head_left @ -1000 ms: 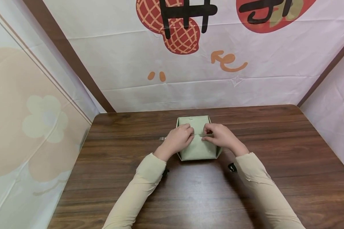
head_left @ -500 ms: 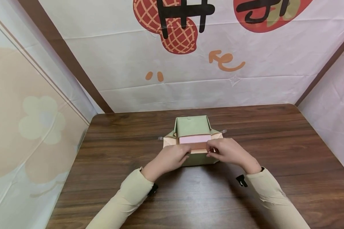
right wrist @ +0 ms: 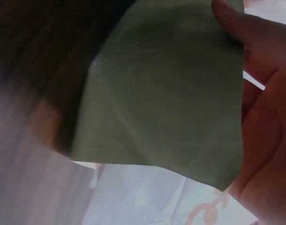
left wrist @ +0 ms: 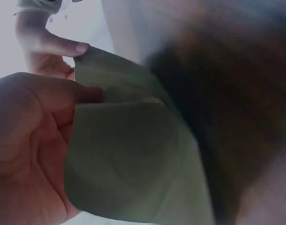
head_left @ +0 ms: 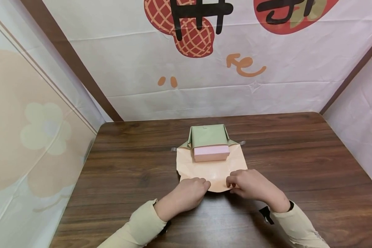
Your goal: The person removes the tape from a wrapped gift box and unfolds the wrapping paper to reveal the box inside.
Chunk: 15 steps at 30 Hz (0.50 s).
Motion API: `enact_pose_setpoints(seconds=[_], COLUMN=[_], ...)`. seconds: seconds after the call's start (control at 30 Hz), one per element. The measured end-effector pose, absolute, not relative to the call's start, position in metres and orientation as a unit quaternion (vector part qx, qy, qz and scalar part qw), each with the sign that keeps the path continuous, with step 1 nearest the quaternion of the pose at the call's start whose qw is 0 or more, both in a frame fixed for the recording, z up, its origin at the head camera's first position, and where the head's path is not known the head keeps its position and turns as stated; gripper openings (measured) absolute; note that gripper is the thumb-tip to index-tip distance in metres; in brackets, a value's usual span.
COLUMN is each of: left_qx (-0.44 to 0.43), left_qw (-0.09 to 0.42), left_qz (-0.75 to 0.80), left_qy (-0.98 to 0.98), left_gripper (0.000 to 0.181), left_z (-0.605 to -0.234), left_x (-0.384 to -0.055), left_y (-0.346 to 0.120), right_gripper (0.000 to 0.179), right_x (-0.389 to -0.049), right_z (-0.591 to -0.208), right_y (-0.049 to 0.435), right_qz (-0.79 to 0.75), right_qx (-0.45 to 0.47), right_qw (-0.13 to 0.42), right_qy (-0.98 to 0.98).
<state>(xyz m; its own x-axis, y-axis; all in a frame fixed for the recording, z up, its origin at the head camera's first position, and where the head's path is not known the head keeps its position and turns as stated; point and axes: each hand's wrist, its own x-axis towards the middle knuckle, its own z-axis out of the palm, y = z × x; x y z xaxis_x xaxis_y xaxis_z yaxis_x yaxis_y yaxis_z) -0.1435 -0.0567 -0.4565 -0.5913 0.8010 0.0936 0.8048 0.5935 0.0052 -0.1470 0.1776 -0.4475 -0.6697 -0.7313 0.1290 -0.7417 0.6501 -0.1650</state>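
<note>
A pink box lies partly wrapped in paper that is green outside and cream inside. The green wrapping paper still covers the box's far part. Its near flap is folded down toward me, cream side up. At that flap's near edge, my left hand pinches the paper left of the middle, and my right hand pinches it to the right. Both wrist views show the thumbs on the flap's green side; in the left wrist view the left thumb presses near a crease.
Small strips of clear tape stick out at the paper's left and right sides. The dark wooden table runs back to a white printed cloth. More cloth hangs on both sides.
Both hands have drawn the near flap off the box top and down toward me. The pink box and the cream inner side have come into view.
</note>
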Motion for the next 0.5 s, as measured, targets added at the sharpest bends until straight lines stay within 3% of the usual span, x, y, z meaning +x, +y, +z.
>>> enact_pose_setpoints(seconds=[0.5], left_qx=[-0.456], left_qw=[-0.031], left_qz=[-0.064], left_qy=[-0.887], left_gripper=[0.017], left_z=[-0.476], left_x=[-0.142], left_y=[-0.064], right_gripper=[0.015], right_x=[-0.138], right_z=[-0.476], right_y=[0.181], right_qz=[0.145], right_qx=[0.419], right_qw=[-0.039], right_qy=[-0.896])
